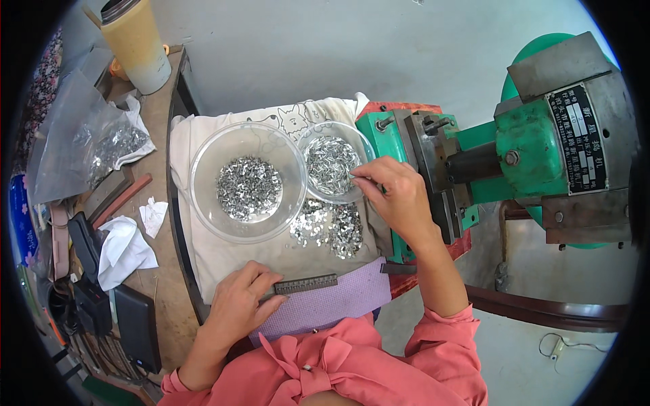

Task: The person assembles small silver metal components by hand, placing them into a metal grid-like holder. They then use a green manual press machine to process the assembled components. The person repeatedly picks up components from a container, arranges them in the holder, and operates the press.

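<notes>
My left hand (244, 301) grips the left end of a dark, notched metal strip (308, 283) between thumb and fingers. The strip lies on a purple textured mat (338, 304). At the right rim of a small clear tub (369, 145), my right hand (399, 196) has thumb and forefinger pinched together; whatever is in the pinch is too small to make out. Thin shiny metal pins (332, 162) fill the small tub. Left of it stands a larger clear tub (203, 203) holding a heap of small grey metal pieces (248, 188). Loose shiny flat bits (347, 230) lie in front of the tubs.
A green press machine (531, 145) stands close on the right, its metal block (433, 155) beside my right forearm. On the left, a wooden table (169, 271) carries a yellow tumbler (135, 47), a plastic bag of metal bits (101, 145), a white cloth (125, 254) and dark cases (135, 325).
</notes>
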The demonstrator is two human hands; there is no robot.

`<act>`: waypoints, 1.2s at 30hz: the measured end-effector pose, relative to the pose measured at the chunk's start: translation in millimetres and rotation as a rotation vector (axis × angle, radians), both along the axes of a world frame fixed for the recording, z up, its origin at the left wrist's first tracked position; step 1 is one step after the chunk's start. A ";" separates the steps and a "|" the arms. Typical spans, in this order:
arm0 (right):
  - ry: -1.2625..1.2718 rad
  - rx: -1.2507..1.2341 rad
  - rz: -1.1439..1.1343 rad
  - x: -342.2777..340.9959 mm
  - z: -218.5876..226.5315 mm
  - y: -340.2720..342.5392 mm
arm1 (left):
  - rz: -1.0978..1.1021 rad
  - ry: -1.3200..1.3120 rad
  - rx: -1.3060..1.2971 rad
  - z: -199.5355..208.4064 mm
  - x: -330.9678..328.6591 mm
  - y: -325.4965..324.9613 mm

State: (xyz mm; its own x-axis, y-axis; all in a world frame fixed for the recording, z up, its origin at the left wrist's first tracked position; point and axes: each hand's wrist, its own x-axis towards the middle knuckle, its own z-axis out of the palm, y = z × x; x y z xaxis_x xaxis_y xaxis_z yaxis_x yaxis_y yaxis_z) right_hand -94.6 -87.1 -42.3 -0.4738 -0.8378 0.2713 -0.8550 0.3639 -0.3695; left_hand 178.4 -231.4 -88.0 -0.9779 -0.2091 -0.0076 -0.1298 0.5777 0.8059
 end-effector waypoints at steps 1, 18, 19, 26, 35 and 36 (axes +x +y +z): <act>0.025 -0.001 0.018 -1.4 -1.7 -3.5 | 0.001 -0.001 0.007 -0.2 0.0 -0.2; 0.140 0.116 0.196 -12.4 -12.8 -26.1 | -0.016 -0.012 0.030 -6.1 2.7 -2.0; 0.137 0.108 0.198 -12.4 -13.7 -26.6 | -0.015 -0.011 0.027 -7.0 3.0 -1.7; 0.117 0.082 0.215 -12.6 -16.7 -25.7 | 0.016 -0.059 0.088 -2.1 1.7 0.4; 0.128 0.071 0.232 -12.2 -21.6 -29.7 | 0.086 0.003 0.227 -0.8 5.1 2.1; 0.119 0.065 0.238 -14.0 -24.2 -29.8 | 0.093 0.032 0.239 2.5 3.8 3.4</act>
